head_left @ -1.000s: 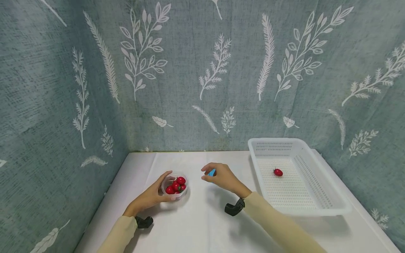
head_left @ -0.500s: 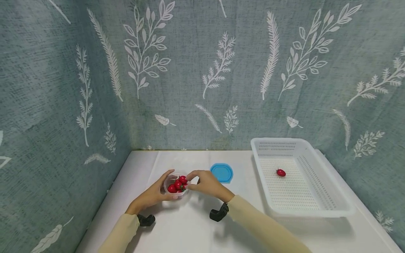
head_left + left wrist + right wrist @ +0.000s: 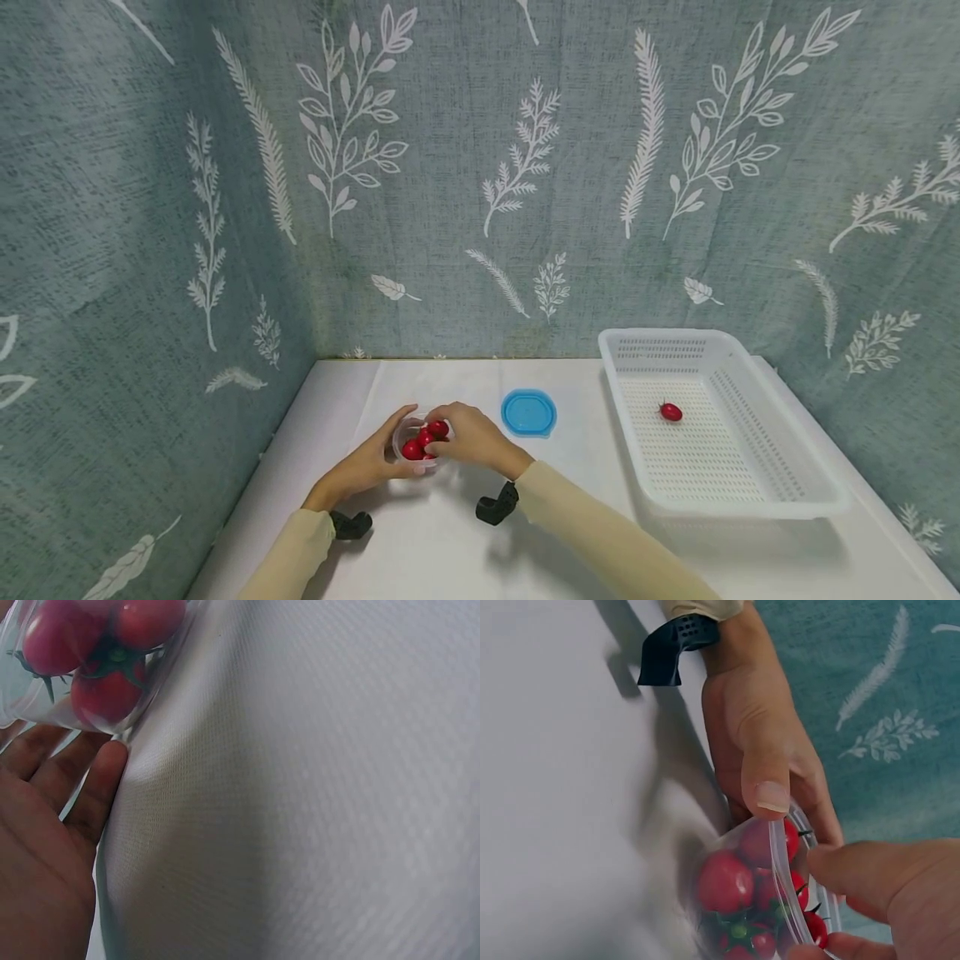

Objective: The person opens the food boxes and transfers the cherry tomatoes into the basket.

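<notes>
While the left hand point(image 3: 366, 462) grips the tub point(image 3: 780, 864), the right point(image 3: 474, 437) overhangs.

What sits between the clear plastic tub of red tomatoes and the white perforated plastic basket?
The head view shows the right hand at the tub, then a round blue plastic lid, then bare white tabletop up to the basket.

Wears long, plain sleeves point(image 3: 600, 533) in pale cream yellow, ending in soft folds at the wrists and leaving both hands point(image 3: 367, 462) uncovered. Has a black band point(image 3: 696, 631) on each wrist, dotted with small holes on the left, plus a bent black housing point(image 3: 497, 505) jutting inward.
</notes>
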Demonstrator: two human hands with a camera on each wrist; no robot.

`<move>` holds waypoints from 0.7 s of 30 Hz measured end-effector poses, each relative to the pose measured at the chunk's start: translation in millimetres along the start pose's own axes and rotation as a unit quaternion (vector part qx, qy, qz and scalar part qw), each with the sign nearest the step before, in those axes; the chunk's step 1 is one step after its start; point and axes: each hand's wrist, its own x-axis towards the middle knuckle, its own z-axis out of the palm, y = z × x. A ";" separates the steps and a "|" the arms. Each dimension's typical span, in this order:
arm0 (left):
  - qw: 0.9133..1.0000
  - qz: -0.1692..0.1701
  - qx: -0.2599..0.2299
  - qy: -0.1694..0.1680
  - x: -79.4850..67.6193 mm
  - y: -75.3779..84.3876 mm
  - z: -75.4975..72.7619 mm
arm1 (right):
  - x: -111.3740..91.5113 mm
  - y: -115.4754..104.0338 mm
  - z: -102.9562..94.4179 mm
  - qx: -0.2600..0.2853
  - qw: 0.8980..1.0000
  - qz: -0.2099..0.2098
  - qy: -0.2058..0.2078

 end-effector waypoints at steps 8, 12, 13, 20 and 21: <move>1.000 0.014 -0.023 -0.015 1.0 -3.3 0.0 | 2.9 -6.7 5.1 -0.116 0.993 0.025 0.021; 0.999 0.022 -0.028 -0.023 0.6 -3.9 0.0 | 2.2 -12.4 7.5 -0.137 0.990 0.026 0.025; 0.999 0.023 -0.029 -0.024 0.4 -3.7 -0.1 | 2.2 -13.4 8.1 -0.144 0.989 0.023 0.025; 0.999 0.029 -0.030 -0.020 0.3 -2.6 -1.1 | 4.9 -16.8 7.1 -0.186 0.982 0.018 0.025; 0.999 0.031 -0.028 -0.020 0.5 -2.5 -1.0 | 5.5 -16.8 6.7 -0.186 0.982 0.019 0.025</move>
